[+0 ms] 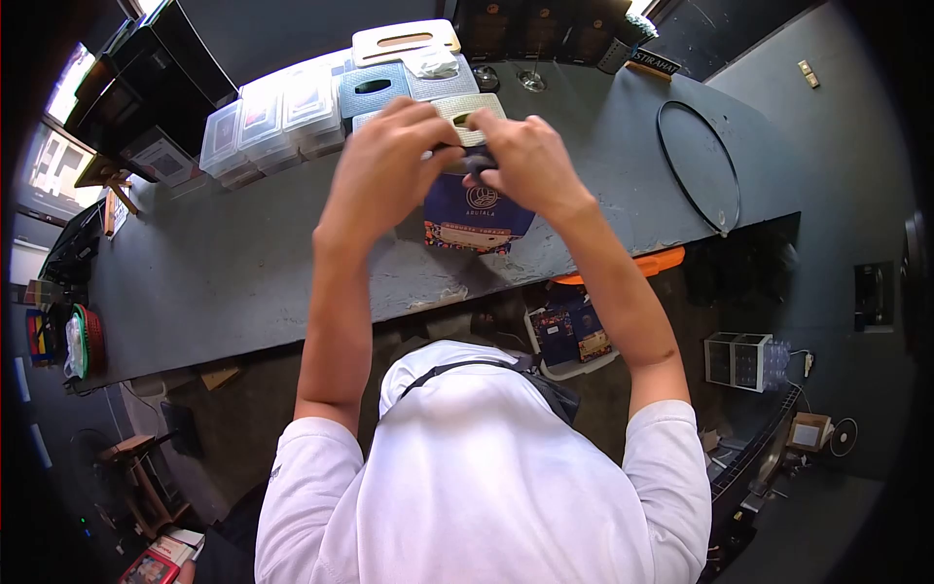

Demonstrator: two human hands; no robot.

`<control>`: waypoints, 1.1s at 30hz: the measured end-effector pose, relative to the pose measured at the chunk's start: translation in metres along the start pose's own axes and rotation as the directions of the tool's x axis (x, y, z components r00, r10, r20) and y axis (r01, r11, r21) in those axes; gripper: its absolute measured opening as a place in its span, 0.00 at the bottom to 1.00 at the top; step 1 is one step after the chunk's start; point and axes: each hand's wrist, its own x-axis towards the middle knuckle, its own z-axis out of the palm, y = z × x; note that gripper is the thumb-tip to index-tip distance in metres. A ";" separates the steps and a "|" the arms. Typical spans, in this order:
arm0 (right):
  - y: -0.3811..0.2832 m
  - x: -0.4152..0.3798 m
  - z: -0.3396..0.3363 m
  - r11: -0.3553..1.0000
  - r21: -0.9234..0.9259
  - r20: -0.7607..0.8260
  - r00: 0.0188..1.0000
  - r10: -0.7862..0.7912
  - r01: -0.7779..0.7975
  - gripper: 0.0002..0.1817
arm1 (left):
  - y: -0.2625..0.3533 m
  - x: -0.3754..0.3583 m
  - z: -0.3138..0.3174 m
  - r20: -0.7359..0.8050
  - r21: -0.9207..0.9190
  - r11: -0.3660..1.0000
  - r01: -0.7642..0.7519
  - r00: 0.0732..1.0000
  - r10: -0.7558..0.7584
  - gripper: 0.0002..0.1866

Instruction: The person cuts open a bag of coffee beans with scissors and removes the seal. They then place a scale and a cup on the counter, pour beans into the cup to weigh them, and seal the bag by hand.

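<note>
A dark blue pouch (479,209) with a pale round logo, the word ARUTALA and a patterned lower band stands upright near the counter's front edge. Both my hands are close together over its top. My left hand (397,161) is closed, its fingers curled and the thumb pointing toward the right hand. In the closed fingers of my right hand (530,165) is a small dark item (478,164), right above the pouch's upper edge. I cannot tell whether that item is part of the pouch. What the left fingers grip is hidden.
Behind my hands stand woven tissue boxes (373,90) and clear plastic boxes (292,107) on the grey counter (243,263). A thin black hoop (699,161) lies at the right. Below the counter, a white bin (579,368) holds more blue packages. Someone's hand (187,571) shows at the lower left.
</note>
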 end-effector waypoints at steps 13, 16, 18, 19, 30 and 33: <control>0.119 -0.117 0.023 0.629 -0.031 0.402 0.566 0.720 -0.777 0.30 | -0.009 -0.194 0.033 0.435 -0.486 0.614 0.622 0.782 -0.447 0.06; 0.115 -0.133 0.072 0.731 -0.122 0.321 0.670 0.669 -0.671 0.30 | 0.012 -0.191 0.070 0.526 -0.515 0.553 0.655 0.751 -0.400 0.06; 0.118 -0.141 0.098 0.769 -0.112 0.298 0.717 0.630 -0.629 0.31 | 0.023 -0.175 0.086 0.571 -0.474 0.580 0.662 0.733 -0.371 0.07; 0.116 -0.139 0.099 0.755 -0.081 0.306 0.705 0.640 -0.651 0.31 | 0.027 -0.167 0.091 0.582 -0.480 0.589 0.651 0.738 -0.341 0.06; 0.109 -0.141 0.100 0.753 0.008 0.342 0.710 0.616 -0.657 0.21 | 0.032 -0.170 0.104 0.573 -0.444 0.600 0.666 0.726 -0.381 0.07; 0.114 -0.142 0.103 0.701 0.117 0.425 0.673 0.605 -0.704 0.17 | 0.033 -0.182 0.104 0.558 -0.438 0.572 0.693 0.709 -0.432 0.07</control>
